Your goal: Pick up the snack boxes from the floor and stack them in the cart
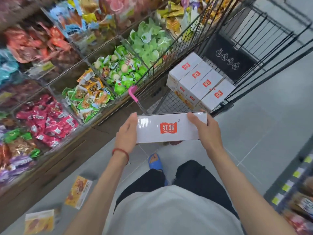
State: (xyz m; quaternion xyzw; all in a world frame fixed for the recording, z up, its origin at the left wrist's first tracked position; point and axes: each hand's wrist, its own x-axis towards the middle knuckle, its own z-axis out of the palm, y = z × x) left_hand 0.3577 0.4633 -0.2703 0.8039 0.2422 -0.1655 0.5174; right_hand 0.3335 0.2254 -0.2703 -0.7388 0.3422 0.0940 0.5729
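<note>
- my left hand (pixel 126 133) holds the left end of a white box (pixel 169 128) with a red label, thumb on top, the other fingers hidden under it.
- my right hand (pixel 207 131) clamps the right end the same way, thumb flat on the top face.
- the box is level in the air, just short of the cart (pixel 169 103).
- four more white boxes (pixel 199 82) stand side by side on the cart's wire bottom.
- a yellow box (pixel 78 191) lies on the floor (pixel 254 133) to my left, near the shelf (pixel 71 150) of snack packets, and a second yellow box (pixel 39 221) lies nearer.
</note>
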